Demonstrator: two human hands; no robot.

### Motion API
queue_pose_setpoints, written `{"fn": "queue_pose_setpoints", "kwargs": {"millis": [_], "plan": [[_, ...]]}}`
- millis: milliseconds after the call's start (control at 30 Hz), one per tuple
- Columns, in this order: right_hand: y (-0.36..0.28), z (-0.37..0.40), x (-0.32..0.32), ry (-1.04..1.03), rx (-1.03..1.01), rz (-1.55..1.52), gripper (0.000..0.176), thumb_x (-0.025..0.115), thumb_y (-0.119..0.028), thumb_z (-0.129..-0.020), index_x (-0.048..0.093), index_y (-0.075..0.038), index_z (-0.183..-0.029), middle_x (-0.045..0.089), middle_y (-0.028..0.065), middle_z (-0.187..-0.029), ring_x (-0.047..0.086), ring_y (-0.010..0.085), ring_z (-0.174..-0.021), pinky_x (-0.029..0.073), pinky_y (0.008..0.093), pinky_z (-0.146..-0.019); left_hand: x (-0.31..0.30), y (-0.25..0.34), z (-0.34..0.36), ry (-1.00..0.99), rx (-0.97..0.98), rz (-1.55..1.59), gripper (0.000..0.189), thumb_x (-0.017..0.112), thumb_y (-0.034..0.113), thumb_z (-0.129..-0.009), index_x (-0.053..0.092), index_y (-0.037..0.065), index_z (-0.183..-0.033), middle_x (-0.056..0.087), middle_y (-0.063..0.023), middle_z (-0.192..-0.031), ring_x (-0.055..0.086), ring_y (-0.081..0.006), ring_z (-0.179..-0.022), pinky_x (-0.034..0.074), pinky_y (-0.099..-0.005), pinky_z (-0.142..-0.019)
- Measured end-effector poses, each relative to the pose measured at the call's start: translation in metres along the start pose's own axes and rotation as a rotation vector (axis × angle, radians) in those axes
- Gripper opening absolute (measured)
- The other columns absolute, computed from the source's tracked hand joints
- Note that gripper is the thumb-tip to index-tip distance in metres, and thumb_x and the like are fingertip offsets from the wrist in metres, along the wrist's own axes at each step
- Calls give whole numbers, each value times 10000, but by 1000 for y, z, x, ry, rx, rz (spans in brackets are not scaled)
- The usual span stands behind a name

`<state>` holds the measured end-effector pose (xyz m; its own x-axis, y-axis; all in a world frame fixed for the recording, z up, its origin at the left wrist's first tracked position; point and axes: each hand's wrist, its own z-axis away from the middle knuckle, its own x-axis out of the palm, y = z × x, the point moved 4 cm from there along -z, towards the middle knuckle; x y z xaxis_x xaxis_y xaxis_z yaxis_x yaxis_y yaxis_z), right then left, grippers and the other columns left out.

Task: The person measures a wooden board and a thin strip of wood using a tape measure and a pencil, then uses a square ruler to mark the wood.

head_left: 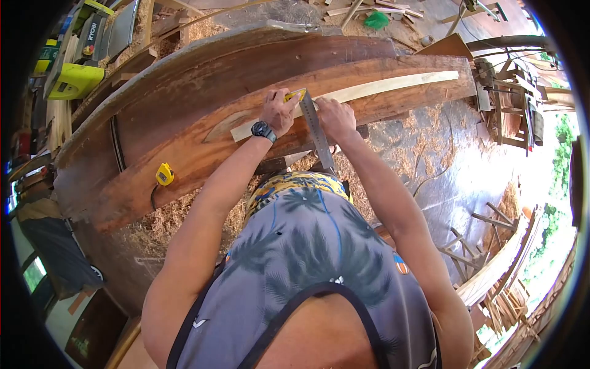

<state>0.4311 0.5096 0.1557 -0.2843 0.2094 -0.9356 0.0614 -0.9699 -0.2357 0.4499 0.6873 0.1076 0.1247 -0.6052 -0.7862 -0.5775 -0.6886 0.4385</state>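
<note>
A pale thin wood strip (393, 85) lies lengthwise on a thick reddish-brown plank (203, 154). Across the strip sits a try square with a yellow stock and a metal ruled blade (317, 130), the blade pointing back toward my body. My left hand (278, 113), with a watch on its wrist, is closed on the square's yellow stock and rests over the strip. Just right of the blade, my right hand (337, 118) is closed low on the strip; whatever its fingers pinch is hidden. A yellow tape measure (165, 174) is on the plank to the left.
Behind the plank stands a wide dark board (184, 92) with a rough edge. Green power tools (77, 81) crowd the far left. Wood shavings (405, 147) cover the floor. Stacked timber (507, 301) lies at right, and a green scrap (376, 20) is at the top.
</note>
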Motion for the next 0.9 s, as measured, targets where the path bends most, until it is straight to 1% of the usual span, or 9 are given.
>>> {"fn": "queue_pose_setpoints", "kwargs": {"millis": [33,100,233,300,433,500,633,800,900], "plan": [[-4,0,-14,4,0,1,288,536,-259,-951,650,-165,-1198,703,174,-1114,697,368,-990,538,503,-886,0,0,0,3,3,0,408,656,68,-828,711,209,-1206,588,-122,-1164,536,-334,-1050,454,-457,-931],[-9,0,-30,-349,-116,344,270,518,-209,-942,692,-145,-1139,731,152,-1022,700,331,-1007,510,460,-936,0,0,1,-32,-18,2,399,660,71,-830,710,201,-1204,591,-120,-1173,538,-333,-1053,452,-463,-937],[9,-8,-40,-305,-141,314,288,516,-214,-956,693,-140,-1172,732,162,-1030,706,329,-989,518,458,-925,-1,0,-3,-44,-13,0,378,662,80,-832,709,174,-1195,593,-117,-1188,536,-332,-1062,451,-464,-945],[21,-13,-35,-101,-21,109,284,516,-213,-961,682,-141,-1180,724,192,-1018,702,368,-965,531,483,-903,-1,1,1,-41,10,-20,362,651,104,-844,699,149,-1200,595,-117,-1196,529,-331,-1079,453,-462,-948],[27,-10,-22,-89,55,-106,284,510,-212,-965,670,-156,-1194,708,225,-1019,684,411,-963,540,510,-875,6,-2,0,-108,-10,-6,363,623,123,-866,682,133,-1224,588,-124,-1237,520,-338,-1119,445,-467,-979],[24,-5,-21,-66,88,-174,309,487,-272,-1009,656,-199,-1257,708,224,-992,662,439,-973,525,538,-866,5,1,0,-109,12,21,376,591,102,-869,663,109,-1238,573,-134,-1281,512,-347,-1154,430,-474,-1013],[23,2,-20,-25,96,-189,317,492,-280,-1005,654,-197,-1265,712,204,-1027,662,428,-988,525,528,-880,5,4,-1,-137,69,-4,399,572,67,-850,647,78,-1242,563,-145,-1306,505,-355,-1176,415,-476,-1041],[20,1,-13,-20,48,-74,314,486,-278,-997,673,-173,-1226,695,157,-1155,659,388,-1047,518,498,-924,6,3,-3,-136,71,39,437,557,50,-830,628,67,-1261,565,-158,-1305,498,-359,-1185,404,-473,-1056],[16,1,-13,-34,60,-46,312,480,-254,-987,676,-167,-1214,697,148,-1151,664,373,-1042,517,489,-929,6,3,-4,-132,83,37,438,553,46,-827,632,66,-1257,560,-161,-1320,497,-360,-1188,401,-476,-1057]]}}
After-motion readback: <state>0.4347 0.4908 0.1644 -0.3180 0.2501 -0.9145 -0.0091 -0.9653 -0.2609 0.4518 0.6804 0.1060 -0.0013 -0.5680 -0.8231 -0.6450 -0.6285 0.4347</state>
